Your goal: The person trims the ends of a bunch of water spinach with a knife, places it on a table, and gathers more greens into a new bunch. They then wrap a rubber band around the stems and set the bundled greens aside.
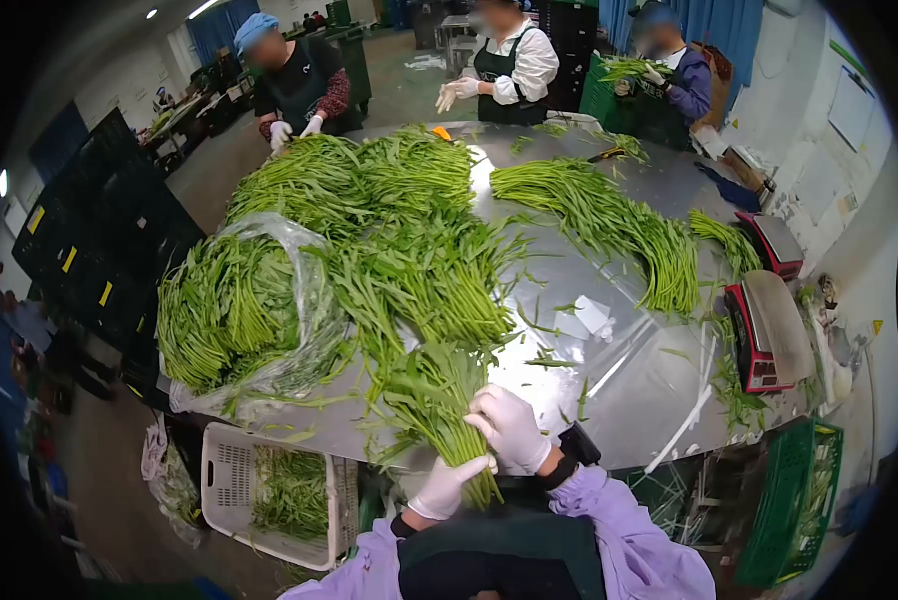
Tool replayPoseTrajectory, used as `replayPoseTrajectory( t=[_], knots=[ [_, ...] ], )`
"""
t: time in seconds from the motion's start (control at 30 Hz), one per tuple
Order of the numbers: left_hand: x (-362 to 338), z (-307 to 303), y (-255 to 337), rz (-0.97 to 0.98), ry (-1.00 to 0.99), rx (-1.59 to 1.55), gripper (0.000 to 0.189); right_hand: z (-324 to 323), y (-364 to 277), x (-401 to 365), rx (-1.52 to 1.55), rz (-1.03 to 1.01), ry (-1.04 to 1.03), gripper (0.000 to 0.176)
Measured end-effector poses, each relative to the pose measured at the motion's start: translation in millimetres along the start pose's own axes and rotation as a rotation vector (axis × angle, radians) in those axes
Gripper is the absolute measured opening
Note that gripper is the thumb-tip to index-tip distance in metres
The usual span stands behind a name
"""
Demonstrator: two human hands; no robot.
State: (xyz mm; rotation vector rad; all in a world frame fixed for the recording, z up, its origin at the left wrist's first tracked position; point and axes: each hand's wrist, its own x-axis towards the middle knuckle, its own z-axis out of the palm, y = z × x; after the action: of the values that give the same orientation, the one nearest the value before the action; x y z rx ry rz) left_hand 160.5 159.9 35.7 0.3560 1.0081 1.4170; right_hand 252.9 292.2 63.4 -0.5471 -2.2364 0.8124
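A bunch of water spinach (pixel 437 395) is held over the near table edge, its leaves pointing away and its cut stems toward me. My left hand (pixel 447 487), in a white glove, is wrapped round the lower stems. Higher up, on the bunch's right side, my gloved right hand (pixel 510 426) has its fingers curled against the stems; the fingertips are partly hidden. Just beyond lies a big heap of the same greens (pixel 429 270). To the left, more greens (pixel 234 310) spill from a clear plastic bag (pixel 304 262).
Scraps and a white paper (pixel 595 315) lie on the metal table (pixel 649 375). Another row of greens (pixel 609 215) and two red scales (pixel 756 335) are on the right. Below stand a white crate (pixel 224 500) and a green crate (pixel 794 500). Three co-workers stand across the table.
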Motion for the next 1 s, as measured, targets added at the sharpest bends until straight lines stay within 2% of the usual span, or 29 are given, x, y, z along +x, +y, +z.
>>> replayPoseTrajectory(
  t=[0.03, 0.1, 0.17, 0.23, 0.3, 0.33, 0.37, 0.4, 0.43, 0.47, 0.5, 0.57, 0.6, 0.63, 0.7, 0.87, 0.97, 1.0],
  knots=[
    [5.6, 9.4, -1.6, -0.024, -0.041, 0.035, 0.024, -10.6, 10.9, 2.6, 0.003, 0.004, -0.003, 0.014],
    [16.4, 32.8, -1.6, -0.011, -0.094, 0.005, 0.024, -33.4, 36.1, 13.7, -0.174, -0.063, 0.161, 0.014],
    [26.6, 53.3, -5.7, -0.019, -0.173, 0.232, 0.026, -61.9, 61.7, 29.3, -0.150, -0.013, 0.364, 0.009],
    [41.5, 60.7, -9.1, 0.152, -0.031, 0.566, 0.020, -99.1, 79.9, 39.5, 0.066, 0.112, 0.513, 0.009],
    [53.0, 69.9, 1.5, 0.253, 0.189, 0.587, 0.019, -126.0, 105.9, 36.3, 0.118, 0.281, 0.525, 0.008],
    [61.6, 67.0, 0.3, 0.331, 0.263, 0.597, 0.025, -126.0, 122.2, 24.2, 0.010, 0.246, 0.419, 0.005],
    [67.1, 70.3, 2.8, 0.356, 0.300, 0.598, 0.025, -129.0, 115.0, 7.7, 0.071, 0.258, 0.128, 0.009],
    [71.1, 74.1, 4.5, 0.404, 0.344, 0.646, 0.025, -100.5, 159.6, -25.4, -0.013, 0.177, -0.345, 0.017],
    [73.1, 78.3, 5.0, 0.441, 0.386, 0.696, 0.026, -74.4, 201.4, -64.5, -0.136, 0.026, -0.719, 0.021],
    [75.4, 84.4, 4.5, 0.431, 0.436, 0.647, 0.022, -98.6, 168.5, -55.6, -0.184, -0.078, -0.821, 0.021],
    [78.4, 89.5, 2.9, 0.430, 0.457, 0.650, 0.022, -108.7, 149.8, -44.3, -0.169, -0.091, -0.830, 0.021],
    [83.4, 98.8, -5.6, 0.411, 0.469, 0.602, 0.026, -119.9, 123.6, -26.2, 0.371, 0.353, -0.361, 0.019],
    [86.4, 103.6, -9.7, 0.401, 0.465, 0.578, 0.027, -123.5, 115.0, -14.2, 0.504, 0.320, -0.215, 0.021],
    [87.9, 108.3, -16.4, 0.391, 0.466, 0.587, 0.027, -124.2, 107.9, -5.4, 0.513, 0.328, -0.211, 0.021],
    [96.3, 118.6, -27.1, 0.407, 0.486, 0.556, 0.027, -126.5, 96.6, 11.6, 0.477, 0.070, -0.063, 0.022],
    [108.0, 134.9, -38.8, 0.497, 0.568, 0.623, 0.022, -119.8, 100.8, 14.2, 0.207, -0.034, -0.049, 0.013],
    [104.6, 130.4, -39.8, 0.416, 0.491, 0.634, 0.022, -119.7, 105.1, 6.8, 0.219, -0.099, -0.032, 0.010],
    [104.5, 126.3, -40.3, 0.405, 0.415, 0.517, 0.024, -119.6, 107.7, 3.9, 0.246, -0.134, -0.090, 0.009]
  ],
)
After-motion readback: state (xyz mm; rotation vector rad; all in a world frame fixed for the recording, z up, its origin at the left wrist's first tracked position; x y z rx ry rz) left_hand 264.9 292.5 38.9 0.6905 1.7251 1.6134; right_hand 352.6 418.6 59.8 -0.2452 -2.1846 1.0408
